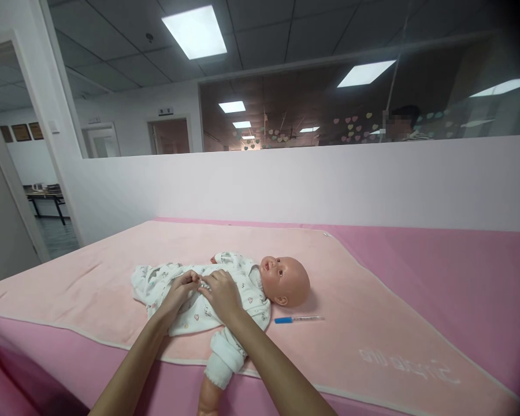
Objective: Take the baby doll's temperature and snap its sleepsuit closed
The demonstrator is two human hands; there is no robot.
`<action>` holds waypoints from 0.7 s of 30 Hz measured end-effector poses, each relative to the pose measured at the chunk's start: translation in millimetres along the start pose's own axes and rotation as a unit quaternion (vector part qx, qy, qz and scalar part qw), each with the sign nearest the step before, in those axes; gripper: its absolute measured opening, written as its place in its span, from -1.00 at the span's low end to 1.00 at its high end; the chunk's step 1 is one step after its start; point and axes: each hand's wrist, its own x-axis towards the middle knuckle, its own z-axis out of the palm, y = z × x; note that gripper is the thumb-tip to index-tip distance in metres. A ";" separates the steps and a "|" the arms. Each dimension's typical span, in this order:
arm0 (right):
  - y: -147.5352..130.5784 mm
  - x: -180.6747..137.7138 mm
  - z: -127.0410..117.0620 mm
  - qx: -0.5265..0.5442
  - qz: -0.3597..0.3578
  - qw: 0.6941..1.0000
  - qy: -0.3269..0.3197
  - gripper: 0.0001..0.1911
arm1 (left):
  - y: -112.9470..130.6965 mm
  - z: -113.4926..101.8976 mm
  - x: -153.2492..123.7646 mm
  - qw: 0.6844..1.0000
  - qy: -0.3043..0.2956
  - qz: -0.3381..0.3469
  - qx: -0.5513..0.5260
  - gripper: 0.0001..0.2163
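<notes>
A baby doll (pixel 286 280) lies on its back on a peach blanket (pixel 372 323), head to the right, dressed in a white printed romper (pixel 242 277). My left hand (pixel 179 292) and my right hand (pixel 220 293) meet over the doll's belly, fingers curled and pinching the romper's front where the two sides join. One doll arm in a white cuffed sleeve (pixel 223 358) hangs over the blanket's near edge. A thin thermometer with a blue end (pixel 297 319) lies on the blanket just below the doll's head.
The blanket covers a pink table (pixel 459 266) that runs against a low white partition wall (pixel 329 179). A glass window above it shows a person behind. An open doorway lies to the left.
</notes>
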 end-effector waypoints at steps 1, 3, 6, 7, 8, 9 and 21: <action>-0.1 -0.4 0.4 -0.005 -0.004 1.000 0.000 -0.80 | 0.8 0.2 -0.4 1.000 0.003 -0.003 0.001 -0.87; -0.3 -0.8 1.5 -0.014 -0.008 1.000 0.002 -0.80 | 1.7 0.5 -0.6 1.000 0.003 -0.007 0.003 -0.86; -1.1 -0.9 3.1 -0.025 -0.002 1.000 0.011 -0.78 | 1.4 0.4 0.1 1.000 -0.004 -0.007 -0.002 -0.86; -1.4 -0.9 3.5 -0.029 0.001 0.999 0.014 -0.79 | 1.3 0.2 0.1 1.000 -0.007 -0.007 -0.004 -0.86; -1.7 -0.9 3.8 -0.032 0.002 0.999 0.018 -0.81 | 1.4 0.1 0.0 1.000 -0.010 -0.007 -0.007 -0.86; -2.0 -0.8 4.0 -0.035 0.004 0.999 0.020 -0.84 | 1.6 0.0 -0.3 1.000 -0.012 -0.008 -0.009 -0.86; -3.7 -1.4 -2.9 -0.035 -0.020 0.999 0.022 -0.94 | 1.2 -1.1 1.1 1.000 -0.006 -0.010 -0.004 -0.87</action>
